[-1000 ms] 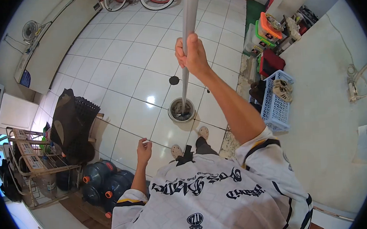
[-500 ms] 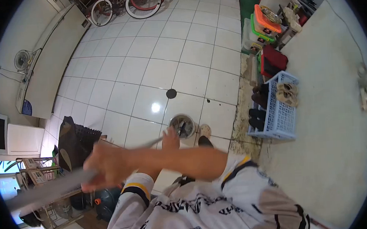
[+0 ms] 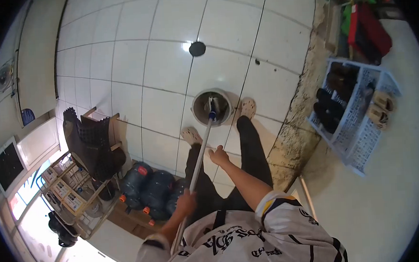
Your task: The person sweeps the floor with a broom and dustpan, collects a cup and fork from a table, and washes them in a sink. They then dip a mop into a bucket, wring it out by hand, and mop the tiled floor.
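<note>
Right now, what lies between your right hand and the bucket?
Head view: only the mop pole and bare white tile separate right hand and bucket.

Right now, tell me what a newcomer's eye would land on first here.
A long mop pole runs from the left hand into a round bucket on the white tiles in mid-frame, with the right hand just beside it. Blue water jugs crowd the lower left, and a white crate of shoes sits at the right.

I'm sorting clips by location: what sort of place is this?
Likely a home's tiled entry or utility room: a crate of shoes, blue water jugs, and a mop in its bucket.
</note>
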A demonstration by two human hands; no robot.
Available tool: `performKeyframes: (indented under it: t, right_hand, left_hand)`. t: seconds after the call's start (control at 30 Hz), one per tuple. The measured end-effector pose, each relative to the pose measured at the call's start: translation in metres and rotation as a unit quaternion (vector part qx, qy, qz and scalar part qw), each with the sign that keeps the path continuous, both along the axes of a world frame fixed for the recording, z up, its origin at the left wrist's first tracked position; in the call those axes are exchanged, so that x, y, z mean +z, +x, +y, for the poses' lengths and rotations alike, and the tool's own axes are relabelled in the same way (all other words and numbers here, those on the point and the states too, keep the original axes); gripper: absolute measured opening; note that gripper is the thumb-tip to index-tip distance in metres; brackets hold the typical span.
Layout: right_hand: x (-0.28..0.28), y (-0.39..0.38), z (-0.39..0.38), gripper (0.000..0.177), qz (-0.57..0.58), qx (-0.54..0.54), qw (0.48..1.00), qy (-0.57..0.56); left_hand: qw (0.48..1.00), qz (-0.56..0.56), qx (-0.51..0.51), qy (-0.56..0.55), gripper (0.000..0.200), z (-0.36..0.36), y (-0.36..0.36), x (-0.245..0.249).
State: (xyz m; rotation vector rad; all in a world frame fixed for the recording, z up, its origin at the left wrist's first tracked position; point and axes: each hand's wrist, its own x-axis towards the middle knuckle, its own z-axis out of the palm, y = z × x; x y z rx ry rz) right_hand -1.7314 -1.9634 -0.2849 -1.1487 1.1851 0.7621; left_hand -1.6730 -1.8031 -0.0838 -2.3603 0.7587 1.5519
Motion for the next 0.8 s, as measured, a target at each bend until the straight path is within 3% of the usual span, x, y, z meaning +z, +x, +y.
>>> performKeyframes:
  t: [0.03,0.07,0.1,0.17,0.2,0.23,0.3,0.37,0.4,0.43,0.5,0.53,0.6,0.63,0.67,0.7,0.73,0.77,0.8]
  right_hand:
    - [-0.011,0.007,0.007,0.059,0.032,-0.092,0.99,0.105]
    - [-0.026,0.018,0.013,0.06,0.064,-0.184,0.959,0.204]
    - [-0.068,0.024,0.039,0.054,0.014,-0.275,0.935,0.225]
    - [-0.089,0.062,0.032,0.045,0.041,-0.439,0.867,0.231]
    - [-0.126,0.073,0.038,0.041,0.089,-0.433,0.873,0.208]
    - [-0.161,0.081,0.047,0.038,0.138,-0.424,0.876,0.184]
    - [-0.168,0.103,0.031,0.036,0.188,-0.376,0.9,0.114]
    - [-0.21,0.107,0.044,0.033,0.135,-0.294,0.944,0.057]
    - [-0.22,0.107,0.04,0.032,0.124,-0.31,0.934,0.128]
    - [-0.261,0.101,0.061,0.032,0.069,-0.235,0.967,0.067]
    - [-0.301,0.08,0.105,0.034,0.019,-0.206,0.977,0.043]
    - [-0.273,0.087,0.088,0.035,0.027,-0.256,0.963,0.076]
    - [-0.225,0.101,0.053,0.029,0.061,-0.408,0.896,0.161]
    - [-0.213,0.095,0.067,0.037,0.06,-0.395,0.904,0.155]
    - [-0.187,0.092,0.071,0.043,0.097,-0.487,0.844,0.203]
    - [-0.148,0.088,0.068,0.043,0.052,-0.494,0.843,0.208]
    - [-0.114,0.087,0.059,0.042,0.1,-0.552,0.776,0.287]
    - [-0.092,0.077,0.072,0.04,0.06,-0.609,0.726,0.315]
    - [-0.062,0.076,0.071,0.038,0.038,-0.594,0.736,0.323]
  left_hand:
    - [0.994,-0.012,0.099,0.042,0.03,-0.013,-0.001,0.03]
    - [0.994,0.0,0.1,0.033,0.029,-0.019,0.001,0.044]
    - [0.994,0.011,0.103,0.022,0.03,-0.025,0.005,0.051]
    - [0.989,0.016,0.105,0.104,0.03,-0.04,0.011,0.043]
    - [0.984,0.018,0.107,0.141,0.03,-0.046,0.012,0.034]
    - [0.988,0.027,0.1,0.11,0.031,-0.046,0.015,0.023]
    - [0.987,0.051,0.121,0.091,0.032,-0.043,0.029,-0.008]
    - [0.973,0.101,0.174,0.117,0.033,-0.042,0.048,-0.043]
    - [0.955,0.141,0.211,0.157,0.034,-0.042,0.062,-0.058]
    - [0.933,0.179,0.245,0.193,0.035,-0.042,0.077,-0.077]
    - [0.946,0.224,0.216,0.093,0.037,-0.018,0.097,-0.125]
    - [0.966,0.167,0.196,-0.013,0.037,-0.004,0.099,-0.162]
    - [0.873,0.275,0.403,0.014,0.036,-0.011,0.133,-0.233]
    - [0.847,0.234,0.473,0.062,0.06,-0.011,0.142,-0.276]
    - [0.839,0.209,0.495,0.088,0.059,-0.027,0.153,-0.306]
    - [0.82,0.21,0.524,0.097,0.06,-0.03,0.159,-0.331]
    - [0.835,0.223,0.496,0.088,0.061,-0.034,0.157,-0.353]
    - [0.797,0.246,0.542,0.101,0.062,-0.048,0.151,-0.361]
    - [0.757,0.264,0.587,0.115,0.063,-0.059,0.143,-0.365]
